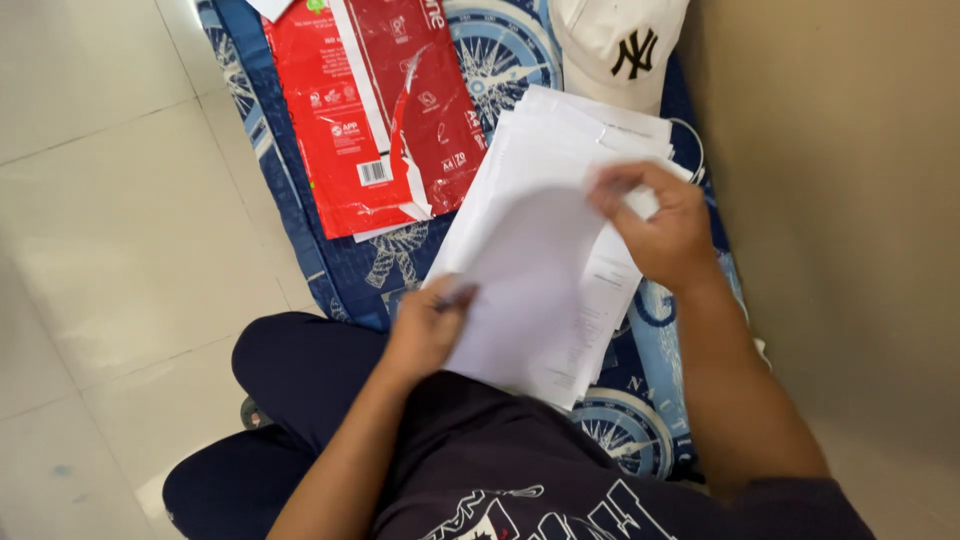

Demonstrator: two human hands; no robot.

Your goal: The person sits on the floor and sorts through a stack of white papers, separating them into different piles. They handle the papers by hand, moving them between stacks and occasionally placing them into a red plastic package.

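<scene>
— Left hand [428,322] is pinching the lower left edge of a white sheet [520,290], fingers closed on the paper; are you seeing that too?

— Yes, and the right hand [655,222] is gripping the upper right part of the same sheet, fingers curled over its top edge. The sheet is bending into a soft curve between the two hands.

— What is lying under it?

— A stack of white papers [590,135], fanned out so several edges are showing at the top right. Some sheets are carrying lines of small printed text along the right side, though it is too blurred to make out more.

— And where is all of that resting?

— The stack is lying on a blue mat [350,270] patterned with compass wheels, spread over a pale tiled floor [110,200]. The lifted sheet is hanging just above the stack, over the person's lap.

— Anything beside it?

— A torn red paper wrapper [370,110] is lying flat on the mat, just left of the stack. A white cap [610,45] is sitting at the mat's far end, touching the stack's top corner, I think.
</scene>
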